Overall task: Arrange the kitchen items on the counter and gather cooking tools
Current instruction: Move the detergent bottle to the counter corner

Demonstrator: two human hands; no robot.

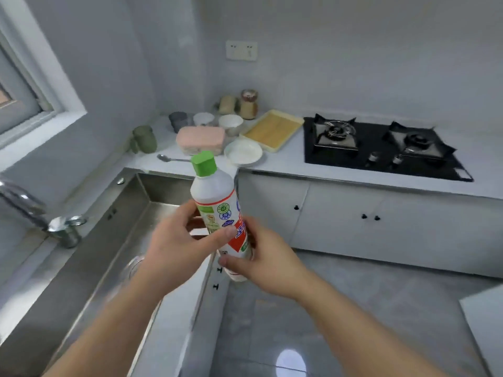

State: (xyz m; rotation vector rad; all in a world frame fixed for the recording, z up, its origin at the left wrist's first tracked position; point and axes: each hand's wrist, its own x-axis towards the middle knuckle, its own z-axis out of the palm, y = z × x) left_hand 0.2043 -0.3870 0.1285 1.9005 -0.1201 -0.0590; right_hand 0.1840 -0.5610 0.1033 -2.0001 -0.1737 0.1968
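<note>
— Two hands on it?
— Yes. Beside the sink [81, 268], my left hand [174, 240] curls its fingers [217, 236] round the label of the green-capped bottle [213, 194]; my right hand [269, 265] grips its base.
— Where is it?
— Cap up, in the air, short of the table [280, 163] and stove [381, 148].

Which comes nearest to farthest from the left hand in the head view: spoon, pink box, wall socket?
1. Spoon, on the counter front edge, nearest the left hand gripping the bottle.
2. Pink box, just behind the spoon.
3. Wall socket, high on the back wall.
</note>
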